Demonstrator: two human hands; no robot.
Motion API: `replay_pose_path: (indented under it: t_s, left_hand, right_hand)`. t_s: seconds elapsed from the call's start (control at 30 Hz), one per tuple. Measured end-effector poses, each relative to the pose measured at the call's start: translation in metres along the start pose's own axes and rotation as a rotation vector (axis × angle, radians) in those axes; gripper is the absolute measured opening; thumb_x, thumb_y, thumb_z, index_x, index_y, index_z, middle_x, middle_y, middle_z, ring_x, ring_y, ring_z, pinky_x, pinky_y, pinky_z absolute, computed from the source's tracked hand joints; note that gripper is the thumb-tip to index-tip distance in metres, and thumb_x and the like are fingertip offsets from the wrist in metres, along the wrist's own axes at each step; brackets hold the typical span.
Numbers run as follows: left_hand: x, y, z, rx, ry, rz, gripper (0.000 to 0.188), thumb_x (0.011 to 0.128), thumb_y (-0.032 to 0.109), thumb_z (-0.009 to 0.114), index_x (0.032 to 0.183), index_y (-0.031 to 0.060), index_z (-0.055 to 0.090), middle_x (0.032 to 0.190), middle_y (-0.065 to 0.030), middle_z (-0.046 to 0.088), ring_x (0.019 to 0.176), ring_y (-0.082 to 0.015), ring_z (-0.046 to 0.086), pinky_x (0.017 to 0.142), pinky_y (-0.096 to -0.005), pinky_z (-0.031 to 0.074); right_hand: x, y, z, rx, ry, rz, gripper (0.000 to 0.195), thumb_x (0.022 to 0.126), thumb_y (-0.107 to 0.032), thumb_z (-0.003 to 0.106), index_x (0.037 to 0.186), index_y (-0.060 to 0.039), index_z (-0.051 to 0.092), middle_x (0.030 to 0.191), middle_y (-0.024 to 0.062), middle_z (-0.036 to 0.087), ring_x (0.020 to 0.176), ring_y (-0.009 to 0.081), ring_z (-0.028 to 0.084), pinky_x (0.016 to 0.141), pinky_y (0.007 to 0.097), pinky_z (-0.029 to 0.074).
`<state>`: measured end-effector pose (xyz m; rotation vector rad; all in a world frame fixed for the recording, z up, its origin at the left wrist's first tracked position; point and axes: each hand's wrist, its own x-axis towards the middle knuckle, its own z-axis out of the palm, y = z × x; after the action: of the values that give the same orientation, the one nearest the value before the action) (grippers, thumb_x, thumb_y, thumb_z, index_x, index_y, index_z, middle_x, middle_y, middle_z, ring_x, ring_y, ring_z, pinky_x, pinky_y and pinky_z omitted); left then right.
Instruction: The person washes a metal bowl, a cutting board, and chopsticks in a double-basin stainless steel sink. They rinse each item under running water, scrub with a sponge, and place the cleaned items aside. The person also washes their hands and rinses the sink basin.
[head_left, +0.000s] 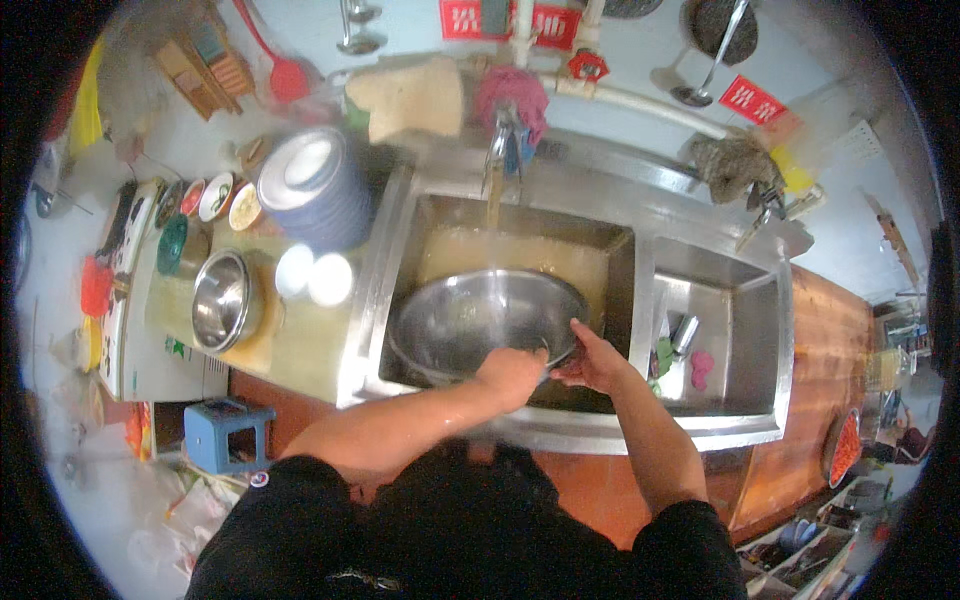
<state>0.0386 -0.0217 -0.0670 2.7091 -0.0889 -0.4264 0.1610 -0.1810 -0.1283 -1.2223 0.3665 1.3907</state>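
Note:
A large round stainless steel basin (450, 322) sits tilted in the left compartment of a steel sink (637, 330), under water running from a tap (501, 142) wrapped with a pink cloth (517, 94). My right hand (592, 360) holds the basin's right rim, thumb above it. My left hand (514, 375) is closed at the near rim, close to my right hand; something small shows by its fingers, too hidden to name. Yellowish water lies in the compartment behind the basin.
Left counter: a stack of plates (315, 187), a steel bowl (221, 300), small bowls of food (217, 196) and two white round items (330, 279). The right sink compartment holds a metal cup (684, 335) and a pink cloth (701, 369). A blue stool (225, 435) stands lower left.

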Motion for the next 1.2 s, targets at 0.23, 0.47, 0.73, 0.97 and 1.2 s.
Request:
replay_pose_path:
  t_s: [0.23, 0.47, 0.73, 0.97, 1.2]
  left_hand:
    - [-0.038, -0.025, -0.014, 0.164, -0.102, 0.379, 0.023, 0.077, 0.016, 0.055, 0.098, 0.0054, 0.055, 0.09, -0.0116, 0.062, 0.085, -0.0289, 0.061, 0.068, -0.041, 0.051]
    - [-0.02, -0.068, -0.153, 0.034, 0.574, -0.024, 0.046, 0.077, 0.041, 0.062, 0.103, 0.0043, 0.057, 0.094, -0.016, 0.059, 0.084, -0.0322, 0.058, 0.07, -0.0408, 0.047]
    - [0.061, -0.053, -0.244, 0.208, 0.517, -0.301, 0.059, 0.077, 0.056, 0.054, 0.094, 0.0001, 0.063, 0.091, -0.0177, 0.064, 0.085, -0.033, 0.062, 0.073, -0.0437, 0.05]
    - [0.078, -0.064, -0.241, 0.139, 0.466, -0.247, 0.026, 0.071, 0.018, 0.055, 0.089, 0.003, 0.066, 0.096, -0.0158, 0.064, 0.09, -0.0294, 0.062, 0.077, -0.0387, 0.049]
    - [0.066, -0.097, -0.232, -0.056, 0.545, -0.09, 0.036, 0.071, 0.017, 0.059, 0.102, -0.0012, 0.059, 0.095, -0.0227, 0.061, 0.09, -0.0355, 0.06, 0.078, -0.0424, 0.048]
  right_hand:
    - [0.018, 0.054, -0.013, 0.256, 0.122, 0.071, 0.018, 0.082, -0.013, 0.05, 0.092, 0.0018, 0.048, 0.075, 0.0131, 0.055, 0.055, 0.0203, 0.055, 0.045, 0.0289, 0.05]
    - [-0.036, 0.043, 0.01, 0.064, 0.436, -0.266, 0.026, 0.072, -0.008, 0.056, 0.094, 0.0049, 0.049, 0.081, 0.0103, 0.053, 0.058, 0.022, 0.055, 0.045, 0.031, 0.048]
    - [-0.1, -0.022, 0.006, -0.849, 0.756, -0.537, 0.045, 0.077, -0.01, 0.052, 0.12, -0.0026, 0.043, 0.095, 0.0209, 0.061, 0.073, 0.0327, 0.064, 0.05, 0.0372, 0.054]
    - [-0.181, -0.055, 0.052, -1.496, 0.912, -0.82, 0.069, 0.071, -0.002, 0.053, 0.135, -0.0063, 0.028, 0.113, 0.0298, 0.05, 0.091, 0.042, 0.057, 0.078, 0.0434, 0.049]
    - [-0.247, -0.046, 0.128, -1.953, 1.004, -0.935, 0.081, 0.064, 0.007, 0.057, 0.137, -0.0113, 0.026, 0.135, 0.021, 0.034, 0.102, 0.0399, 0.053, 0.083, 0.0411, 0.049]
